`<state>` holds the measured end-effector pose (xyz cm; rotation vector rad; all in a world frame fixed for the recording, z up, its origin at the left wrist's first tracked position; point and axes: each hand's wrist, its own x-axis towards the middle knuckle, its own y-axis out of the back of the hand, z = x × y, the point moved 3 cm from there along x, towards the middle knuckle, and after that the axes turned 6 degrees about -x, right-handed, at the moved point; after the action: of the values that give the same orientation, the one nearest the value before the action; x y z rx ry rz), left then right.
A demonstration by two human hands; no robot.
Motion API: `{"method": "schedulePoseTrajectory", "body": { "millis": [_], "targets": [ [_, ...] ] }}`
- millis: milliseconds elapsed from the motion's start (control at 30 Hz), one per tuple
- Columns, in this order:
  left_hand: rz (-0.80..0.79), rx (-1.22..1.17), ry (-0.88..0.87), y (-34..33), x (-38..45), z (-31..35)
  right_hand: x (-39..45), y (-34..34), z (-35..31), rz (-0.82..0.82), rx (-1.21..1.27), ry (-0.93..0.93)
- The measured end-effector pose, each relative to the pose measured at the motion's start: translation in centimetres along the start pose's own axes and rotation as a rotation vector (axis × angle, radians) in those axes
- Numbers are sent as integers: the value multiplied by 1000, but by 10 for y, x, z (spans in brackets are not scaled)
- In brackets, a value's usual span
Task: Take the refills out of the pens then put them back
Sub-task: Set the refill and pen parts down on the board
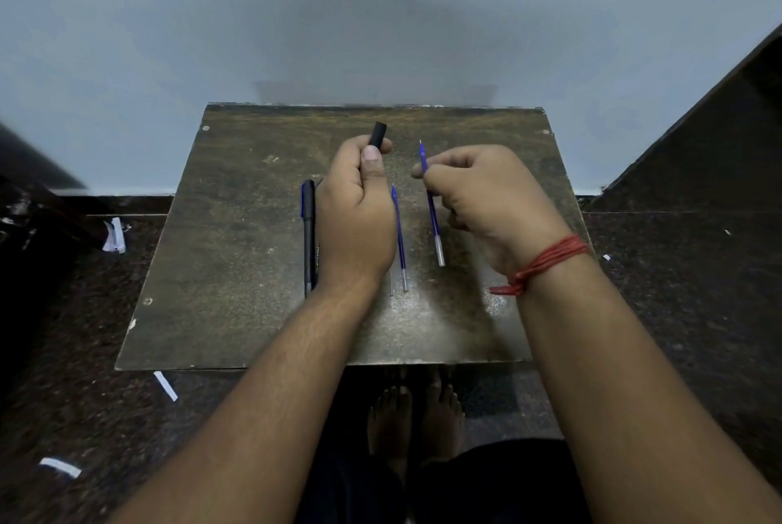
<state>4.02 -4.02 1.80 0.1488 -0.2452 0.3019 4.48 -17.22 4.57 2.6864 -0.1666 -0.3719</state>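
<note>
A black pen barrel (378, 134) is gripped in the left hand (357, 210), a blue refill (431, 206) is pinched by the right hand (486, 201), and another refill (400, 240) lies between them on the table (237, 227).

Left hand (354, 206) grips a black pen barrel (377, 135), its end protruding above the thumb. Right hand (486, 201) pinches a blue refill (432, 210), tip above the fingers, clear end below. Second refill (400, 240) lies on the board (237, 235) between the hands; a black pen (309, 235) lies just left of the left hand.

Pen (309, 233) lies left of refill (400, 240) on table (237, 269).
</note>
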Motion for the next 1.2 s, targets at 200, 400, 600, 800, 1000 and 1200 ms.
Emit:
{"method": "schedulePoseTrajectory", "body": {
  "millis": [200,400,600,800,1000,1200],
  "targets": [
    [-14,-1,-14,-2,1,-2,5,8,7,-127,544,-151],
    [-55,41,-10,-2,-2,-2,21,27,21,94,917,-158],
    [-191,174,-114,-10,-5,-5,26,29,28,279,1078,-124],
    [-252,235,-170,-13,-8,-7,28,33,32,346,983,-19],
    [-276,266,-190,-14,-9,-6,25,34,30,344,832,49],
    [-296,277,-225,-16,-9,-6,22,30,27,262,594,99]
  ]
}}
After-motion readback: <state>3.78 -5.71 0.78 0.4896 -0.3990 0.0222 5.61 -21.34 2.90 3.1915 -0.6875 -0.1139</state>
